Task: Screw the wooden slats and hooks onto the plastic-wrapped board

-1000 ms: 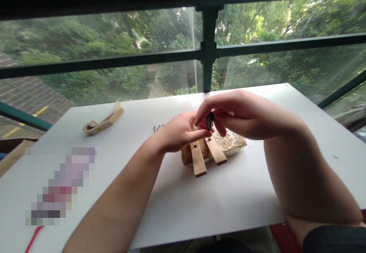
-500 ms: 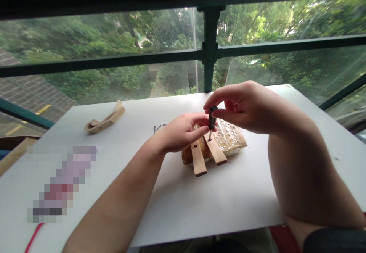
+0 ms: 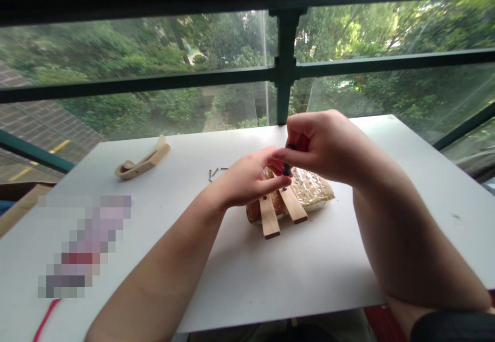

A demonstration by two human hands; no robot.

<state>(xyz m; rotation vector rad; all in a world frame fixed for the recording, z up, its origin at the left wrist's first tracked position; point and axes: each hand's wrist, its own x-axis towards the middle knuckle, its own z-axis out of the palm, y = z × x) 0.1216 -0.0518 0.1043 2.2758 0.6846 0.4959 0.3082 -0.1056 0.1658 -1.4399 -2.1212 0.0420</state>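
Note:
My right hand (image 3: 320, 146) is closed round a small black-handled screwdriver (image 3: 286, 166), held upright over a wooden assembly (image 3: 286, 202) in the middle of the white table (image 3: 270, 275). Two flat wooden slats (image 3: 268, 221) stick out toward me from the assembly, which carries a woven, plastic-wrapped panel (image 3: 311, 190). My left hand (image 3: 247, 179) rests on the slats right beside the screwdriver tip, fingers pressed down and pinched near it. The tip and whatever lies under it are hidden by my fingers.
A curved wooden part (image 3: 141, 162) lies at the table's far left. A few small screws (image 3: 214, 173) lie just behind my left hand. A blurred-out patch (image 3: 83, 246) covers something at the near left, with a red cord (image 3: 44, 321) below it. Window frames stand behind the table.
My right hand has turned and dropped slightly over the screwdriver, and my left fingers have closed in around its tip, which showed half a second ago.

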